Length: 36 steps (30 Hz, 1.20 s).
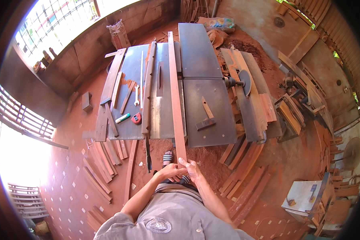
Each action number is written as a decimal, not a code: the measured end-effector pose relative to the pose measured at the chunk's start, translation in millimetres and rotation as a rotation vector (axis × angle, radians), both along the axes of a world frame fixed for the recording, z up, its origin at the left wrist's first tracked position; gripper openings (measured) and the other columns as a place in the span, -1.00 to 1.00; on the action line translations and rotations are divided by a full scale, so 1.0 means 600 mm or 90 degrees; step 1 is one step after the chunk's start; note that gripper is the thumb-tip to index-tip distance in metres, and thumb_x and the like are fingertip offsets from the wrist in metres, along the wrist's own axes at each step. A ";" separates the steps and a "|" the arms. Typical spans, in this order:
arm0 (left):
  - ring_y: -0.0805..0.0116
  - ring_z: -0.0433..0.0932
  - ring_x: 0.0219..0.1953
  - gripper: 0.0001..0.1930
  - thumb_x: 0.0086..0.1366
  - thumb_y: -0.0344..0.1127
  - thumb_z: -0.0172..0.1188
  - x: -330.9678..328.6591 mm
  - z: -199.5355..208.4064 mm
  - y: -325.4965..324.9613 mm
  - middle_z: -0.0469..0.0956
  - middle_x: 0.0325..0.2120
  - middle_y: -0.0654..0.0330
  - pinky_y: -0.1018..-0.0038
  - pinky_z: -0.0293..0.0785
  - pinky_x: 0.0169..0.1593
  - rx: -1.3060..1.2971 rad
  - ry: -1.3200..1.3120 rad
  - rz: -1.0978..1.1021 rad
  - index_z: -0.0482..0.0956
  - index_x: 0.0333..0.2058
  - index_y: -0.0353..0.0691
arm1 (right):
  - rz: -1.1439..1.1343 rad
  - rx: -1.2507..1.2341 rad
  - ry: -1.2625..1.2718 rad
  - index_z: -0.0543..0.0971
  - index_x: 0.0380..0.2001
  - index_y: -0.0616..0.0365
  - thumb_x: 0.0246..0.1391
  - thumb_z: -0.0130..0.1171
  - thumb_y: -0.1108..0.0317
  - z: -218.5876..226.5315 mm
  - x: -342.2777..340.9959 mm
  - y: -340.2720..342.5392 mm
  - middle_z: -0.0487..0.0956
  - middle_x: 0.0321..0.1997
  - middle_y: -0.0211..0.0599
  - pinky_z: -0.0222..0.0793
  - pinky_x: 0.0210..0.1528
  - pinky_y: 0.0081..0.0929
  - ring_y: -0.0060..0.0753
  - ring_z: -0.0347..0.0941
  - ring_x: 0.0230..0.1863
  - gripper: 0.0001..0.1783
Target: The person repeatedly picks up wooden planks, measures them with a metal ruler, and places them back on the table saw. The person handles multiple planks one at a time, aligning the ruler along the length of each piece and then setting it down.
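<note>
Plank (pixel 175 88) of reddish wood lies lengthwise across the metal table (pixel 200 94), its near end jutting past the edge toward the person. The right hand (pixel 193 170) grasps that end, thumb on top; the left hand (pixel 173 172) is against it, but how its fingers close I cannot tell. A hammer (pixel 206 122) rests right of the plank; left are a wrench (pixel 137 96), tape measure (pixel 136 118) and marker (pixel 123 118). Farther right stands a round blade (pixel 245 83).

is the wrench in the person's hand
No, the wrench lies on the table while left hand and right hand hold a long wooden strip.
</note>
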<state>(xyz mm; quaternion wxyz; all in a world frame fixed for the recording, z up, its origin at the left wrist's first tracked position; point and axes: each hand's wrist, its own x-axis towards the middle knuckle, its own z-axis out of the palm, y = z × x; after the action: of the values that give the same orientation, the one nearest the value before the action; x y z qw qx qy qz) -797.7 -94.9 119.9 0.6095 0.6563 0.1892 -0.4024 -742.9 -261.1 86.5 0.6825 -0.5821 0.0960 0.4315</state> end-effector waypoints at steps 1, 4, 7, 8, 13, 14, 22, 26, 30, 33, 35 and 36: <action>0.28 0.75 -0.33 -0.27 0.23 0.37 0.25 0.003 -0.001 0.008 0.72 -0.23 0.06 0.44 0.70 -0.31 0.033 0.000 -0.034 0.67 -0.13 -0.34 | -0.001 -0.004 -0.014 0.64 -0.02 0.24 0.24 0.32 0.01 -0.001 -0.004 0.007 0.68 -0.21 -0.30 0.54 -0.28 -0.47 -0.44 0.61 -0.28 -0.50; 0.28 0.76 -0.34 -0.24 0.19 0.40 0.27 0.007 0.005 0.036 0.74 -0.32 0.08 0.44 0.70 -0.30 0.106 0.012 -0.109 0.73 -0.28 -0.40 | 0.020 -0.020 -0.043 0.63 0.00 0.26 0.21 0.35 -0.05 0.007 -0.013 0.021 0.67 -0.20 -0.31 0.55 -0.28 -0.47 -0.48 0.60 -0.29 -0.44; 0.30 0.77 -0.34 -0.24 0.16 0.41 0.29 0.017 0.037 0.073 0.74 -0.37 0.10 0.44 0.70 -0.29 0.193 0.030 -0.177 0.74 -0.34 -0.40 | 0.010 -0.075 -0.006 0.62 0.01 0.29 0.19 0.36 -0.09 0.002 -0.025 0.040 0.65 -0.19 -0.28 0.53 -0.35 -0.52 -0.50 0.59 -0.31 -0.39; 0.31 0.76 -0.35 -0.24 0.14 0.41 0.30 0.015 0.046 0.091 0.74 -0.39 0.11 0.44 0.70 -0.29 0.232 0.041 -0.192 0.75 -0.35 -0.39 | -0.010 -0.087 -0.039 0.62 0.00 0.29 0.18 0.37 -0.07 -0.017 -0.037 0.046 0.65 -0.20 -0.28 0.51 -0.38 -0.53 -0.51 0.58 -0.31 -0.40; 0.00 0.72 -0.30 -0.49 0.19 0.20 0.33 0.029 0.010 0.249 0.73 -0.43 -0.01 0.11 0.64 -0.11 0.540 -0.178 0.098 0.75 -0.36 -0.24 | -0.067 -0.125 0.008 0.64 -0.10 0.28 0.07 0.50 0.16 0.015 -0.040 0.078 0.65 -0.32 -0.38 0.45 -0.42 -0.58 -0.59 0.55 -0.42 -0.54; -0.05 0.70 -0.26 -0.54 0.20 0.13 0.34 0.039 0.000 0.286 0.72 -0.38 -0.01 0.07 0.60 -0.07 0.634 -0.209 0.177 0.74 -0.32 -0.24 | -0.057 -0.146 -0.034 0.64 -0.11 0.27 0.04 0.52 0.19 0.002 -0.042 0.081 0.64 -0.35 -0.40 0.42 -0.49 -0.60 -0.60 0.53 -0.49 -0.55; -0.03 0.46 0.09 -0.45 0.18 -0.06 0.43 0.096 -0.059 0.552 0.48 0.01 0.02 0.08 0.41 0.15 0.806 -0.358 0.246 0.53 0.08 -0.18 | -0.047 -0.359 -0.169 0.68 -0.23 0.26 -0.03 0.51 0.19 -0.059 -0.050 0.100 0.64 -0.44 -0.34 0.46 -0.45 -0.51 -0.56 0.55 -0.47 -0.60; -0.24 0.11 0.40 -0.27 0.21 0.17 0.37 0.162 -0.064 0.519 0.23 0.37 0.03 -0.30 0.05 0.37 0.707 -0.533 0.015 0.40 0.33 0.21 | -0.046 -0.366 -0.125 0.66 -0.22 0.36 -0.09 0.53 0.10 0.016 -0.020 0.139 0.67 -0.41 -0.31 0.53 -0.34 -0.37 -0.45 0.59 -0.41 -0.47; -0.21 -0.03 0.50 -0.31 0.28 0.22 0.26 0.188 -0.177 0.526 0.10 0.48 0.11 -0.35 -0.30 0.44 0.745 -0.523 -0.018 0.36 0.37 0.38 | -0.094 -0.312 -0.115 0.63 -0.31 0.25 -0.06 0.54 0.17 0.014 -0.025 0.144 0.57 -0.53 -0.43 0.38 -0.55 -0.50 -0.59 0.46 -0.58 -0.60; -0.07 -0.06 0.52 -0.32 0.32 0.22 0.22 0.241 -0.192 0.547 0.10 0.48 0.16 -0.32 -0.29 0.44 0.789 -0.532 0.042 0.34 0.39 0.38 | -0.114 -0.265 -0.067 0.68 -0.22 0.18 0.00 0.51 0.28 0.002 -0.027 0.137 0.59 -0.51 -0.48 0.30 -0.61 -0.57 -0.68 0.41 -0.63 -0.68; -0.06 -0.06 0.52 -0.32 0.33 0.23 0.20 0.272 -0.193 0.578 0.11 0.47 0.16 -0.29 -0.22 0.43 0.818 -0.557 0.023 0.31 0.40 0.37 | -0.111 -0.280 -0.051 0.68 -0.25 0.19 -0.01 0.52 0.27 -0.005 -0.029 0.135 0.59 -0.51 -0.47 0.32 -0.60 -0.56 -0.67 0.42 -0.63 -0.69; -0.04 -0.05 0.51 -0.29 0.33 0.24 0.21 0.276 -0.193 0.594 0.10 0.48 0.16 -0.22 -0.17 0.44 0.827 -0.578 0.016 0.28 0.42 0.35 | -0.109 -0.286 -0.045 0.68 -0.26 0.19 -0.01 0.52 0.27 -0.009 -0.030 0.133 0.60 -0.51 -0.47 0.33 -0.60 -0.56 -0.66 0.42 -0.62 -0.69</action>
<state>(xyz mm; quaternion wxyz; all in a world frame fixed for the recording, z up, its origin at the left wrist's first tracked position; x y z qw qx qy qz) -632.2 261.6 4.0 0.1266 0.9785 0.1265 0.1023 -761.0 -181.3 81.2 0.5732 -0.7235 0.2146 0.3194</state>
